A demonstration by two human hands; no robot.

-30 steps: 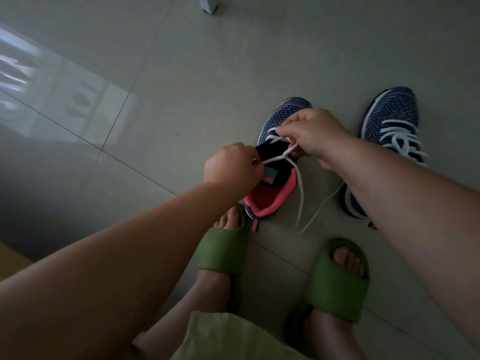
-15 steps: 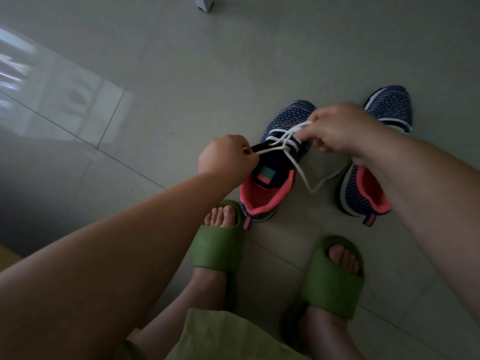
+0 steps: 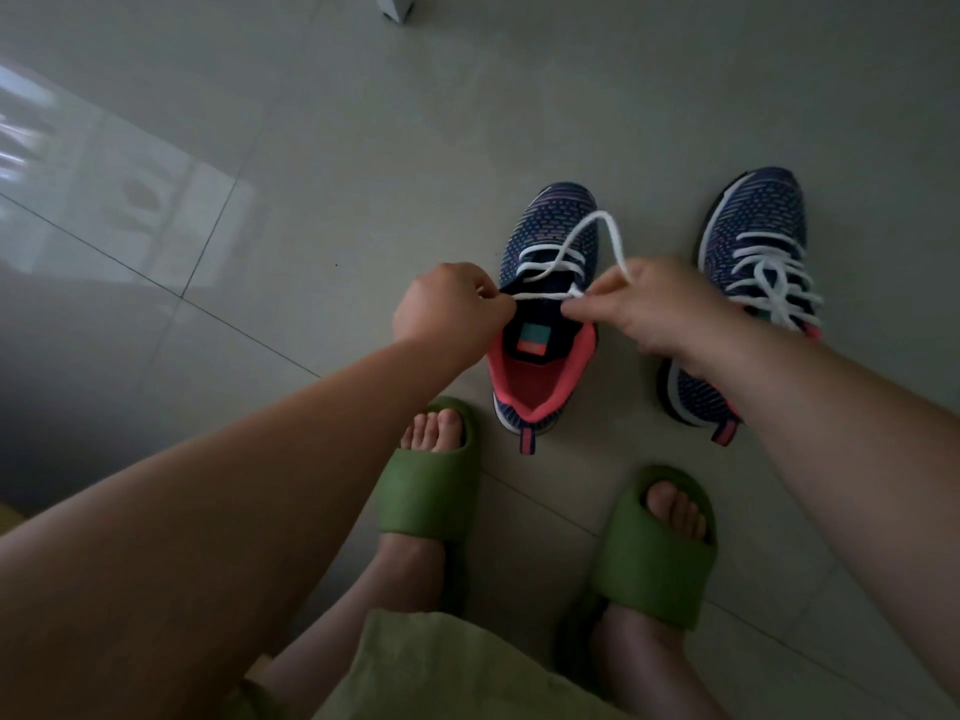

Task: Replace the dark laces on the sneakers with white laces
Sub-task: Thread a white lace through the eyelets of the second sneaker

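Two navy knit sneakers with pink collars stand on the grey floor. The left sneaker (image 3: 550, 236) carries a partly threaded white lace (image 3: 602, 226) that loops up over its toe. My left hand (image 3: 447, 309) pinches one end of that lace at the sneaker's left top eyelet. My right hand (image 3: 660, 304) pinches the other end at the right side, with the loop running up from its fingers. The right sneaker (image 3: 753, 220) is fully laced in white (image 3: 769, 283), and my right forearm covers its heel.
My two feet in green slides (image 3: 431, 491) (image 3: 654, 553) stand just in front of the sneakers. A pale green garment edge (image 3: 447, 667) shows at the bottom. A white furniture leg (image 3: 395, 5) stands at the far top. Tiled floor (image 3: 311, 174) stretches to the left.
My right hand has come back left and down to the left sneaker's top eyelet, slackening the lace into a loop over the toe. My left hand stays at the left eyelet.
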